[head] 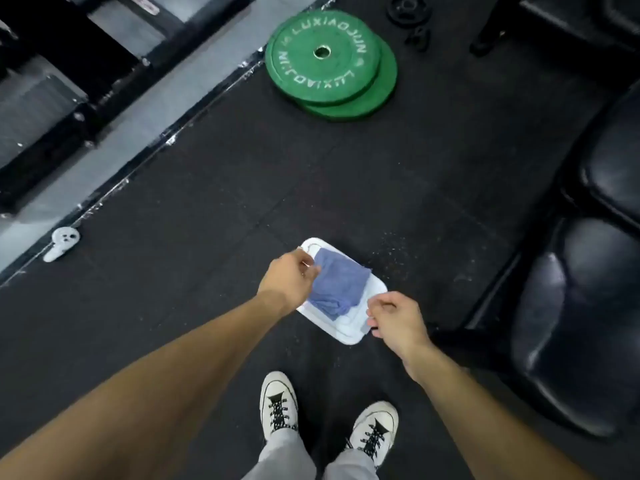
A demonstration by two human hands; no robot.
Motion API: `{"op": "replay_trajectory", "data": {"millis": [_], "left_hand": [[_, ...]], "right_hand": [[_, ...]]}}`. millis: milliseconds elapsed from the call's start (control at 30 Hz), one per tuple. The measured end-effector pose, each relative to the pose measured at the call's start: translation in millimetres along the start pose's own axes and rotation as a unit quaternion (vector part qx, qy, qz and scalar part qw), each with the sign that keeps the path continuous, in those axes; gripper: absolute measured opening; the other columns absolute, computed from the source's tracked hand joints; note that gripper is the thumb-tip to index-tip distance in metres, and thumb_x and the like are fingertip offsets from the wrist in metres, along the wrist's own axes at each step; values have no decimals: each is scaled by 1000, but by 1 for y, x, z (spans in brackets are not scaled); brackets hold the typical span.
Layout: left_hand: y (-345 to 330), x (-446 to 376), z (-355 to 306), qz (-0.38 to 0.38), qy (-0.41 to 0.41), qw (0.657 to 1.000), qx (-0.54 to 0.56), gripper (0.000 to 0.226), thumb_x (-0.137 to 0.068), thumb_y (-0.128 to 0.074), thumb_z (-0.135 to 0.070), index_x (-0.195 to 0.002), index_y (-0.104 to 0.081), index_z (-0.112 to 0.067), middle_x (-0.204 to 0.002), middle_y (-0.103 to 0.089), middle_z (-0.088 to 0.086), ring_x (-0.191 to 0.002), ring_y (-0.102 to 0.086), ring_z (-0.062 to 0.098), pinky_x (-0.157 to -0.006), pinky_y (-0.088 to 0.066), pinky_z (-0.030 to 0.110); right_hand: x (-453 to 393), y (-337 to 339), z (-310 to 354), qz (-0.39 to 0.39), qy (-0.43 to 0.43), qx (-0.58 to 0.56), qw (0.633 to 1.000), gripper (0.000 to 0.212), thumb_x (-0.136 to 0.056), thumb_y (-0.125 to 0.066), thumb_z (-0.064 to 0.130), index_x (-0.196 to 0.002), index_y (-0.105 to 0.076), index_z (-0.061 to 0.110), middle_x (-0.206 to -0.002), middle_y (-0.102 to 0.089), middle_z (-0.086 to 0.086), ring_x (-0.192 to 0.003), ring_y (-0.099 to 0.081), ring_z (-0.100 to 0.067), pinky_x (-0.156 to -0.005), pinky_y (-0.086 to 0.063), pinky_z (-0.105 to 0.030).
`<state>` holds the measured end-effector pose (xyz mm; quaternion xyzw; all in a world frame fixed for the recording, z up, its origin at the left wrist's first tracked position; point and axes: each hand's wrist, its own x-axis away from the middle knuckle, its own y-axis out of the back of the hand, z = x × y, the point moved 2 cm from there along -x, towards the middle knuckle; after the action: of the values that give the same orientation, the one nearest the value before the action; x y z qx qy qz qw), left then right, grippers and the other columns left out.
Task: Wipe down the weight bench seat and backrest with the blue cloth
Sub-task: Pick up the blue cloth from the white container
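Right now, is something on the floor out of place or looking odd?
Yes. Two green weight plates lie loosely stacked on the floor, the upper one shifted off the lower. A small white object lies alone by the mat's edge. Pale specks are scattered beside the white tray.

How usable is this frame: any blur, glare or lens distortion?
Head view: dim overall; wide-angle bending along the floor strip; both hands soft with blur, left hand, right hand; sheen on the bench pads; blue cloth readable.

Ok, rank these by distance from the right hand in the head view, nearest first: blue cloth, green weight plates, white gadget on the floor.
From the right hand:
1. Blue cloth, just left of it on the white tray.
2. Green weight plates, ahead on the floor, stacked.
3. White gadget, far left by the mat's edge.
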<state>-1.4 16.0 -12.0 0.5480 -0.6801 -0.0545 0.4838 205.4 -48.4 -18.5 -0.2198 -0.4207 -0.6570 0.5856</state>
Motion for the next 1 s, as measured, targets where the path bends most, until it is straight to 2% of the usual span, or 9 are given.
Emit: {"op": "replay_trajectory", "data": {"millis": [100,167,267,367,467,600,767,900,1000], "left_hand": [[-51,-48,38,14,23,999,-28,39,-100,-61,-36,-133,-62,-17,-130,-65,5,-112,-65,28,-96,-54,40],[-82,-75,59,16,31,998,-45,46,-100,-60,-40,-139,-56,-17,-141,-54,6,-119,-62,31,-98,-53,44],[-116,-112,82,4,33,998,-61,62,-97,-60,-54,-144,-47,-15,-145,-45,7,-129,-54,31,-101,-49,46],[-140,-129,97,0,39,997,-72,64,-91,-62,-61,-135,-48,-16,-132,-54,8,-121,-58,30,-99,-51,49],[-152,-138,105,16,59,998,6,40,-95,-65,-46,-115,-49,-16,-104,-67,3,-98,-66,28,-88,-55,43],[-139,-130,99,39,83,993,72,25,-102,-55,-40,-107,-53,-16,-95,-64,-1,-91,-61,22,-80,-47,34],[-109,-82,55,65,25,993,95,22,-102,-56,-39,-110,-54,-19,-97,-67,-4,-86,-63,8,-66,-45,21],[-79,-31,-7,36,-16,991,129,22,-98,-64,-36,-103,-57,-16,-87,-66,-2,-81,-65,14,-67,-45,22],[-64,11,-56,41,-45,986,157,23,-97,-67,-36,-104,-58,-16,-87,-68,-1,-82,-67,15,-70,-50,24]], "right_hand": [[-68,-32,-38,-17,-8,17,1000,8,-94,-65,15,-90,-71,16,-91,-74,-8,-87,-74,-28,-86,-62,-52],[-113,-52,-59,-36,-19,26,999,2,-94,-67,19,-95,-67,17,-99,-73,-5,-98,-71,-34,-90,-60,-52],[-157,-76,-73,-96,-18,37,995,36,-94,-71,30,-123,-58,13,-116,-66,-7,-106,-66,-34,-89,-59,-46],[-182,-92,-80,-139,-51,-29,989,48,-90,-77,36,-122,-50,14,-108,-63,-7,-99,-62,-32,-83,-51,-36],[-195,-101,-84,-136,-82,-72,985,41,-87,-80,35,-109,-53,13,-98,-66,-9,-92,-65,-32,-81,-54,-37],[-181,-100,-78,-111,-63,-45,991,29,-80,-76,37,-97,-63,17,-108,-70,-9,-85,-68,-28,-72,-59,-37],[-120,-63,-51,-98,-33,-115,988,24,-94,-69,18,-114,-57,15,-99,-70,-1,-79,-67,-12,-59,-50,-24],[-56,-13,-22,-122,16,-127,984,26,-98,-67,18,-118,-52,14,-101,-68,0,-82,-66,-7,-62,-50,-21],[-8,33,-1,-148,54,-126,979,22,-100,-65,21,-117,-52,15,-102,-67,1,-89,-69,-13,-72,-55,-27]]}}
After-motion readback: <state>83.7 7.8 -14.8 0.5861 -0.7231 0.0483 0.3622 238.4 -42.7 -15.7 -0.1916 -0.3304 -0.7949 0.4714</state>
